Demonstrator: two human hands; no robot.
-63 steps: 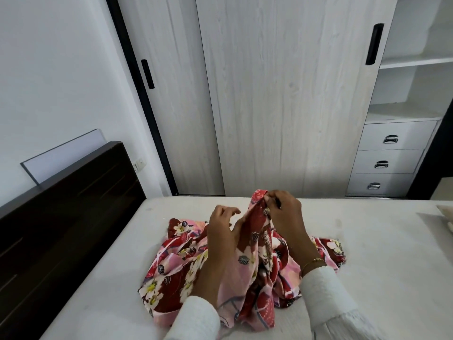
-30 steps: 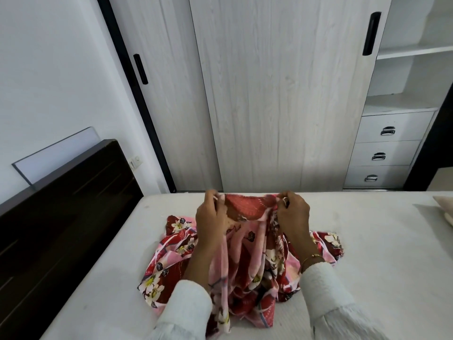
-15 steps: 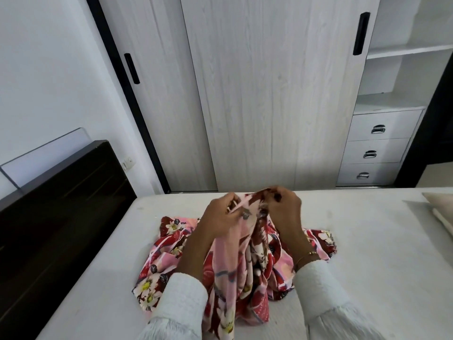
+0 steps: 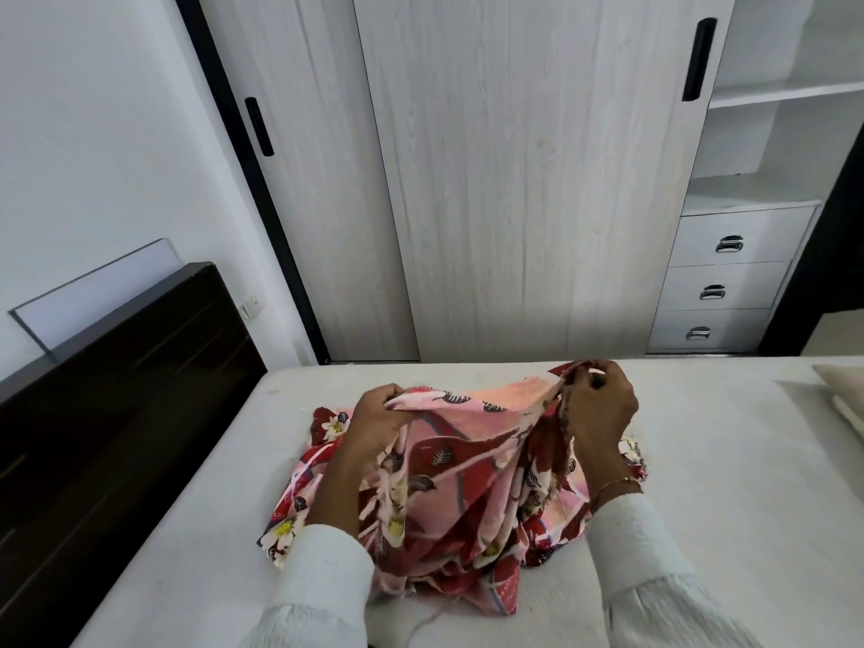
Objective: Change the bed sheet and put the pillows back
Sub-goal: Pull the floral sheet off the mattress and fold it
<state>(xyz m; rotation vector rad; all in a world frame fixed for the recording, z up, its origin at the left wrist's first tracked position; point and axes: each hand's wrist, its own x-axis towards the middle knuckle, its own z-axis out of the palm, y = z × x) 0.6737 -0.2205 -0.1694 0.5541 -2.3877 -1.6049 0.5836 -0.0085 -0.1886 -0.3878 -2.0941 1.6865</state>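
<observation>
The sheet (image 4: 460, 479) lies bunched on the bare mattress (image 4: 729, 498), near its middle. The left hand (image 4: 376, 416) and the right hand (image 4: 601, 406) each pinch its upper edge with curled fingers and hold it stretched between them above the heap. The mattress is free on both sides. A pillow (image 4: 841, 390) lies at the right edge, a dark headboard (image 4: 117, 390) at the left.

A home bedroom: bare mattress (image 4: 701, 484), dark headboard (image 4: 117, 367), sliding wardrobe (image 4: 514, 180), 3 drawers (image 4: 729, 287)
</observation>
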